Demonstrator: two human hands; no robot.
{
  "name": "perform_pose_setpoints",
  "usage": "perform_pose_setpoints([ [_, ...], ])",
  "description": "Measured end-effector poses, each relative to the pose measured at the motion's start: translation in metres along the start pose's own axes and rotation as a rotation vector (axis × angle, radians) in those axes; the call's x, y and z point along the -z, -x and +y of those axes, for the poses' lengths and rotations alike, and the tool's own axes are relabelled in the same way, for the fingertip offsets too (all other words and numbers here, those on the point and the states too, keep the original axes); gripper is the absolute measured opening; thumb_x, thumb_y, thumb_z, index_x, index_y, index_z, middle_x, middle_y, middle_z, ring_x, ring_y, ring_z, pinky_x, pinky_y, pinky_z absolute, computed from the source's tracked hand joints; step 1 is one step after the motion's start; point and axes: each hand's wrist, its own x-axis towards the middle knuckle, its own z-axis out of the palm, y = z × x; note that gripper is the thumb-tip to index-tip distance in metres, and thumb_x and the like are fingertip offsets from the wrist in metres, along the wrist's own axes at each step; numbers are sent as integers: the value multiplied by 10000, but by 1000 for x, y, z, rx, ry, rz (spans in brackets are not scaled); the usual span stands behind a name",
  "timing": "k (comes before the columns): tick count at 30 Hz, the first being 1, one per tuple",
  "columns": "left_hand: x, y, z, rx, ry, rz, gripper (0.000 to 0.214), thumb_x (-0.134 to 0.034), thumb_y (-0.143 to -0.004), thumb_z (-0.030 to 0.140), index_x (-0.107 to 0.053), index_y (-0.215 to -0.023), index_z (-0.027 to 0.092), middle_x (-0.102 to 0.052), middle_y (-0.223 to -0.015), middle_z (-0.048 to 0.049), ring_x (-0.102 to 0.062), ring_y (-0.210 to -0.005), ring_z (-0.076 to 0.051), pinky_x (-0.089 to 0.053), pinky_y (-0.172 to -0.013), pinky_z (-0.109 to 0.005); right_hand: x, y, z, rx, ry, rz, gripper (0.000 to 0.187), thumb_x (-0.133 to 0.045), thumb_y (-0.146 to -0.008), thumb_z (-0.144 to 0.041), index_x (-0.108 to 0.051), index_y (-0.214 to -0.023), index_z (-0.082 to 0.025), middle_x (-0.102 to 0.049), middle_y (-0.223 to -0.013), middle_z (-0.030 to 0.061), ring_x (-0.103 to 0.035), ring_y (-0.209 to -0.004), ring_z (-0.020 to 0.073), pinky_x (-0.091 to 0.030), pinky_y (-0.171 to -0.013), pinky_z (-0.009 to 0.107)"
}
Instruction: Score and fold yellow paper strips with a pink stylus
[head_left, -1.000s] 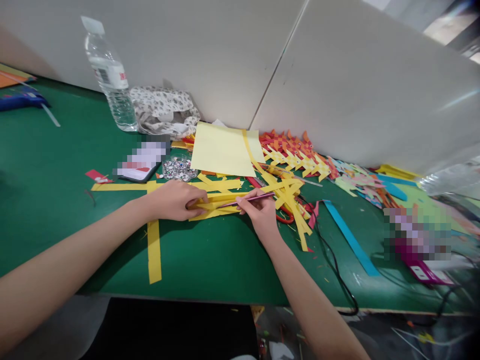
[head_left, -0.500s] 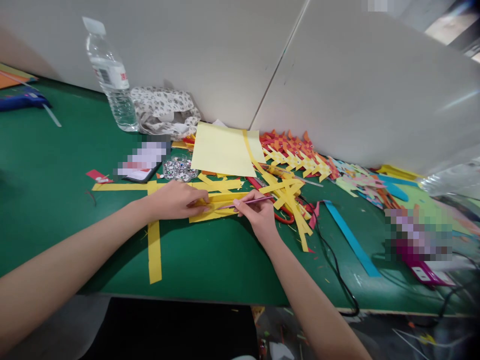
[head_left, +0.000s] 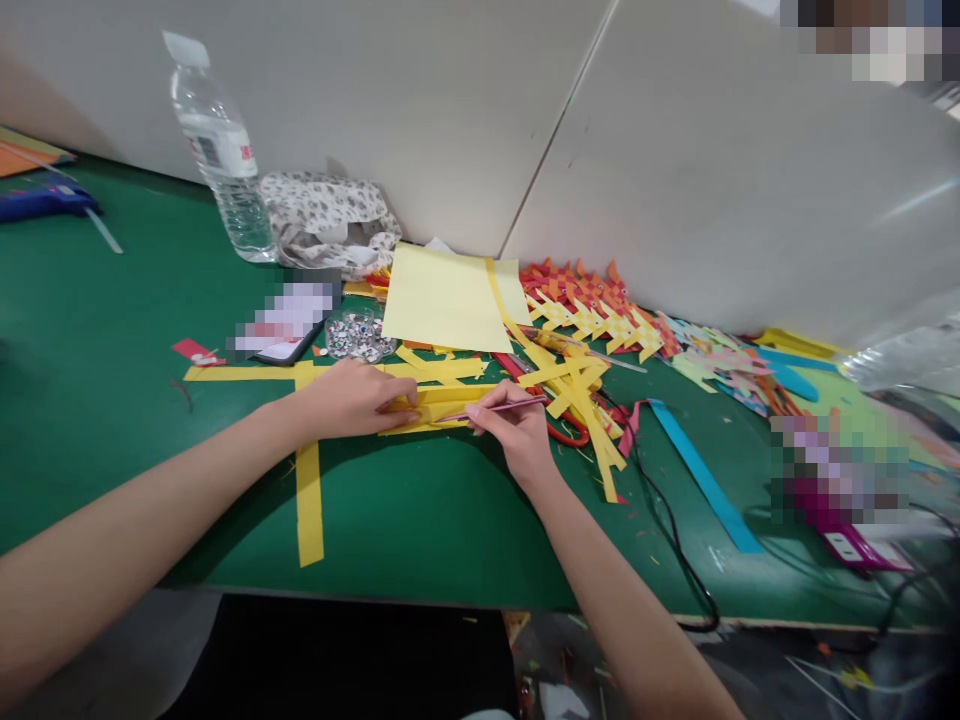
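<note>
My left hand (head_left: 360, 400) rests at the left end of a folded yellow paper strip (head_left: 457, 398), its fingers bent and closed on the paper. In my right hand (head_left: 510, 425) a slim pinkish pen-like tool (head_left: 514, 404) is pinched between thumb and fingers. Its thin tip points left, over the yellow paper between the hands. Whether it is a blade, tweezers or a pen I cannot tell. Under my left wrist run more yellow strips (head_left: 309, 510), crossing each other on the green table.
Behind my hands stand a water bottle (head_left: 221, 150), a phone (head_left: 289, 320), a tray of small gems (head_left: 360, 336) and pale yellow sheets (head_left: 442, 300). Red-handled scissors (head_left: 570, 435) lie under yellow strips on the right. A black cable (head_left: 667, 520) and blue strip (head_left: 705, 475) lie farther right.
The near edge of the folded yellow paper has shifted up slightly, and less of it shows below the tool. Both hands stay almost where they were.
</note>
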Motion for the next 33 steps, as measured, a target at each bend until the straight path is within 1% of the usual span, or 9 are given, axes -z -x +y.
perform_pose_setpoints([
  [8, -2, 0, -2, 6, -31, 20, 219, -421, -908, 346, -592, -889, 211, -677, -679, 16, -582, -552, -120, -240, -465, -231, 0, 1, 1, 24, 5, -4, 186, -714, -685, -284, -560, -617, -205, -581, -564, -28, -560, -539, 129, -462, -526, 263],
  [10, -2, 1, -3, -3, -28, 48, 235, -413, -910, 347, -604, -878, 212, -673, -673, 17, -584, -559, -116, -254, -469, -231, 1, 1, 0, 54, 36, 34, 194, -708, -694, -296, -552, -618, -208, -587, -561, -24, -555, -529, 130, -457, -527, 270],
  [13, 2, 3, -5, -16, -11, 103, 250, -416, -897, 323, -637, -846, 218, -677, -679, 20, -583, -566, -100, -274, -468, -227, 5, -1, -2, 86, 65, 145, 209, -697, -700, -312, -534, -614, -213, -577, -539, -24, -546, -510, 130, -453, -520, 273],
  [15, 7, 4, -8, -25, 13, 127, 241, -437, -873, 308, -659, -827, 225, -686, -694, 25, -578, -562, -87, -284, -465, -220, 9, -2, -3, 68, 51, 215, 207, -694, -689, -301, -527, -604, -212, -552, -513, -35, -542, -496, 126, -449, -502, 261],
  [18, 13, 7, -12, -31, 18, 136, 206, -482, -827, 311, -672, -796, 237, -694, -720, 34, -582, -571, -82, -293, -466, -212, 12, -5, -4, 5, -6, 263, 200, -690, -662, -264, -517, -580, -207, -524, -477, -51, -526, -455, 109, -442, -473, 241],
  [22, 15, 9, -12, -41, -50, 155, 216, -490, -810, 363, -659, -818, 228, -699, -737, 23, -595, -577, -102, -289, -461, -225, 11, -6, -3, -66, -78, 251, 199, -700, -632, -242, -516, -571, -203, -541, -452, -52, -525, -434, 104, -444, -450, 229],
  [26, 10, 7, -4, -66, -74, 139, 293, -482, -821, 438, -653, -905, 215, -719, -821, -11, -631, -655, -130, -333, -502, -225, 9, -5, -2, -102, -53, 198, 214, -713, -632, -265, -516, -571, -205, -560, -455, -47, -537, -443, 112, -459, -456, 237],
  [30, 4, 5, 2, -56, -94, 100, 351, -459, -842, 460, -649, -1030, 233, -729, -897, -22, -645, -694, -143, -341, -510, -226, 9, -3, -4, -47, -29, 210, 216, -709, -648, -272, -515, -577, -206, -546, -469, -49, -535, -455, 108, -458, -469, 235],
  [33, 4, 4, 2, -47, -116, 87, 328, -446, -859, 445, -673, -977, 241, -727, -810, -11, -636, -652, -140, -313, -489, -235, 9, 0, -6, 13, -17, 213, 206, -701, -670, -276, -523, -591, -208, -544, -483, -47, -531, -455, 107, -451, -467, 238],
])
